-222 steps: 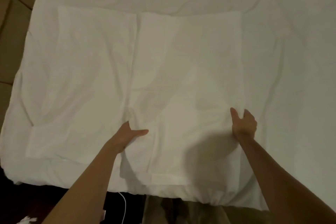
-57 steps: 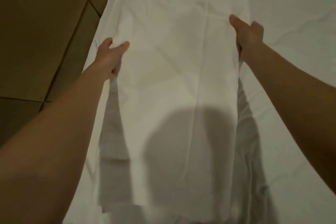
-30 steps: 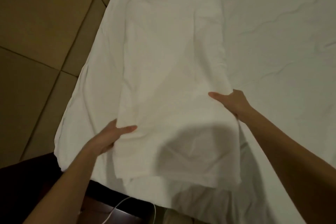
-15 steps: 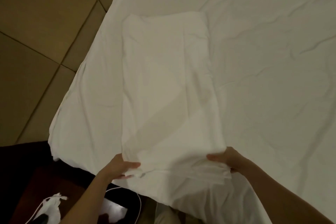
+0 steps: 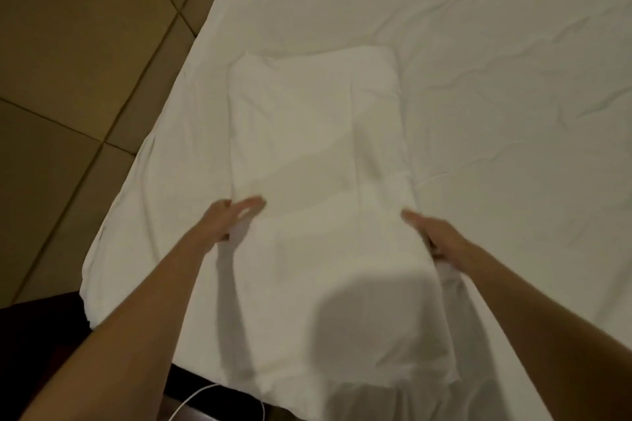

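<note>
A folded white cloth point(image 5: 307, 130) lies as a long strip on the white bed sheet point(image 5: 513, 113), running away from me. My left hand point(image 5: 225, 219) grips its left edge, thumb on top and fingers underneath. On the right edge, my right hand point(image 5: 434, 236) grips the same way. Both hands are blurred. The near part of the cloth is raised off the bed between my arms and casts a shadow on the sheet. Its far end lies flat.
Brown floor tiles point(image 5: 68, 44) lie to the left of the bed. A dark piece of furniture point(image 5: 34, 335) stands at the bed's near left corner, with a thin white cable point(image 5: 191, 400) below the bed edge. The sheet spreads wide to the right.
Half a second ago both hands gripped the cloth's near end at the bed edge. They have since moved up and away from me, and the near part of the cloth has lifted.
</note>
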{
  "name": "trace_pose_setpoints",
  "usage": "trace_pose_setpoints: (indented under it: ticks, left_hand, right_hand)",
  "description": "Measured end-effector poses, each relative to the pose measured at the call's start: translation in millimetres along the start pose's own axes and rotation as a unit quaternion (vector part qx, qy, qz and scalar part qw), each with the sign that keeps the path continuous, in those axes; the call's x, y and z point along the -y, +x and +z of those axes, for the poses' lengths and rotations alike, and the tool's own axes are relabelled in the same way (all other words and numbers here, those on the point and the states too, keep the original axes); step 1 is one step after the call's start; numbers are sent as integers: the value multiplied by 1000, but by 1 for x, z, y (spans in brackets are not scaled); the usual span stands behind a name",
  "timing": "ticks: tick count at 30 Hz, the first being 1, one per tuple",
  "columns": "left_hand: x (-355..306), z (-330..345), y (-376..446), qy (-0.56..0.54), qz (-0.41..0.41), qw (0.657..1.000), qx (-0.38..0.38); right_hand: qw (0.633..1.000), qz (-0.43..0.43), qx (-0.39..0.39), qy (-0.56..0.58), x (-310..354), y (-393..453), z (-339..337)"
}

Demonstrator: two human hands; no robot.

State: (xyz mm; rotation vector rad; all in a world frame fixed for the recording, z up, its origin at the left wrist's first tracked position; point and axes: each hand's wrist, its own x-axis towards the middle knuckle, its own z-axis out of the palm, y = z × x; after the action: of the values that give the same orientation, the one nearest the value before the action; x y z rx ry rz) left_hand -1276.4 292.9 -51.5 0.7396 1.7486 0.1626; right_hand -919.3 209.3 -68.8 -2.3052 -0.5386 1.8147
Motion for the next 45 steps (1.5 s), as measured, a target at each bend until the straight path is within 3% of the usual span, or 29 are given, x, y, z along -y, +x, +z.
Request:
trace_pose_setpoints:
  ticks: [5, 9, 15, 21, 28, 37, 42, 45]
  left_hand:
    - [-81, -16, 71, -92, 29, 995, -39]
    - [-137, -25, 120, -182, 49, 981, -48]
    - [-176, -28, 160, -103, 20, 991, -80]
    - [-177, -19, 188, -90, 15, 991, -95]
    - [-184, -26, 173, -82, -8, 996, 21]
    - [-147, -17, 130, -92, -14, 995, 41]
    - [-98, -19, 106, -134, -13, 988, 76]
    - [-95, -16, 87, -144, 26, 986, 76]
  right_hand:
    - [993, -42, -47, 101, 105, 46, -8]
    - [985, -95, -90, 111, 175, 78, -15]
    - [973, -101, -168, 125, 235, 129, -7]
    - [972, -82, -205, 85, 237, 152, -11]
    - [984, -69, -129, 106, 241, 154, -23]
    - [982, -78, -9, 174, 205, 115, -22]
    - [988, -38, 21, 150, 161, 87, -10]
    - [989, -37, -6, 145, 143, 68, -5]
